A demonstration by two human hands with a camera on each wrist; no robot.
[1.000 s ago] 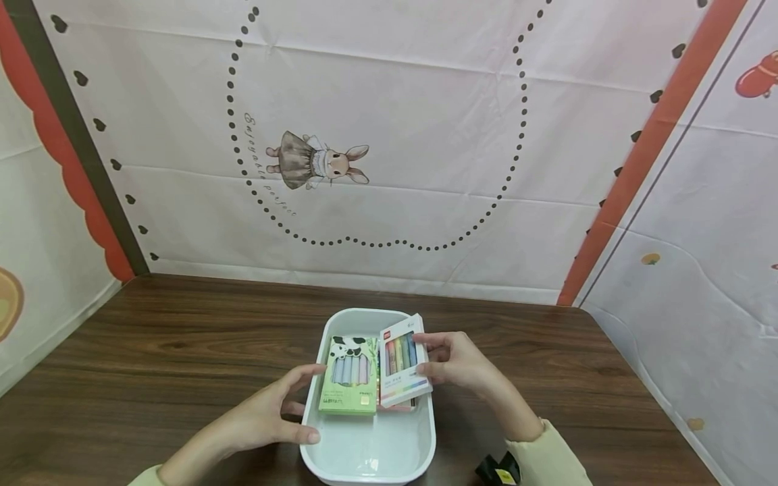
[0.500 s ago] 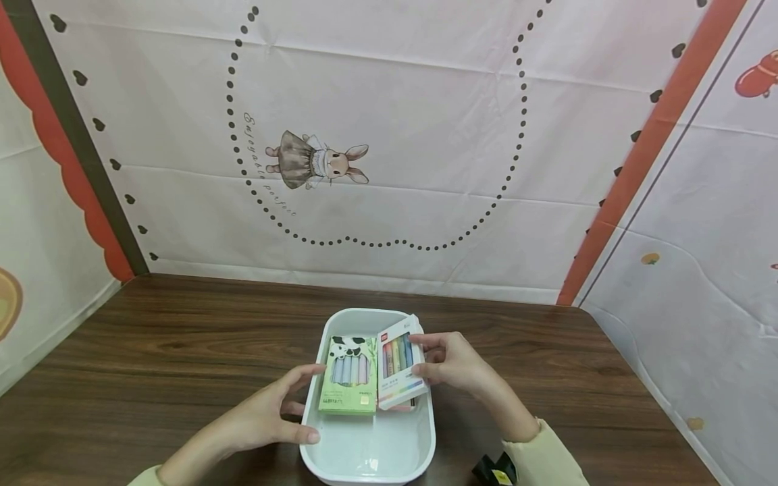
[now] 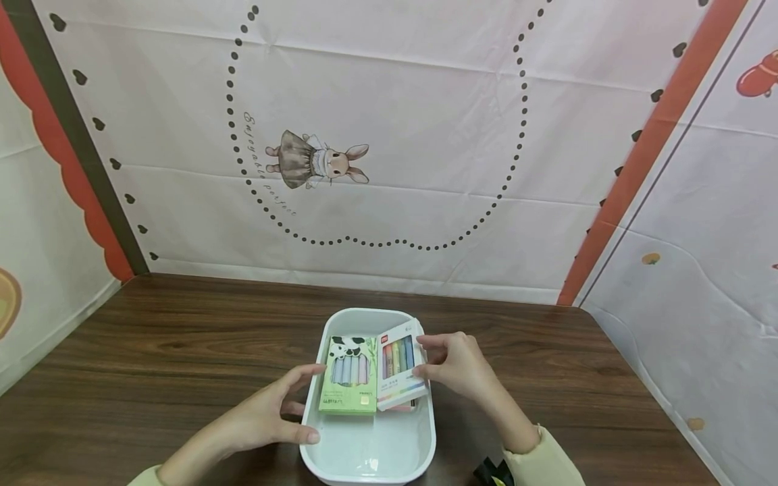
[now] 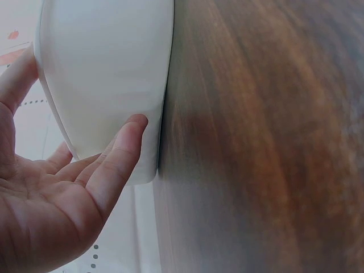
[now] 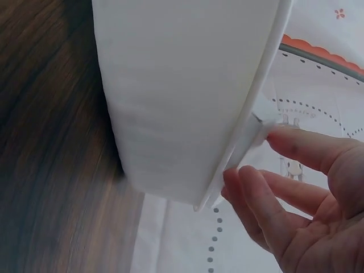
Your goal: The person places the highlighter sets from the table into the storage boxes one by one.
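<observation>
A white plastic bin (image 3: 401, 466) stands lengthwise before me. My left hand (image 3: 261, 412) holds its left side, thumb and index finger at the rim and the other fingers against the outer wall (image 4: 108, 68). In the bin's far half lies a green panda-print box (image 3: 348, 398) with pastel sticks behind its window. Beside it, a white box of coloured crayons (image 3: 395, 395) leans tilted towards the right rim, over a mostly hidden pinkish item (image 3: 404, 406). The fingertips of my right hand (image 3: 456, 361) pinch its right edge, which pokes above the rim in the right wrist view.
The bin stands on a dark wood-grain table (image 3: 213, 337). A printed white cloth (image 3: 425, 169) hangs behind it, with more cloth on both sides. A small black object with a yellow mark (image 3: 494, 472) is near the right sleeve.
The white crayon box has shifted slightly left and settled lower beside the green box. My right hand moved left with it, then slightly right. My left hand stays in place.
</observation>
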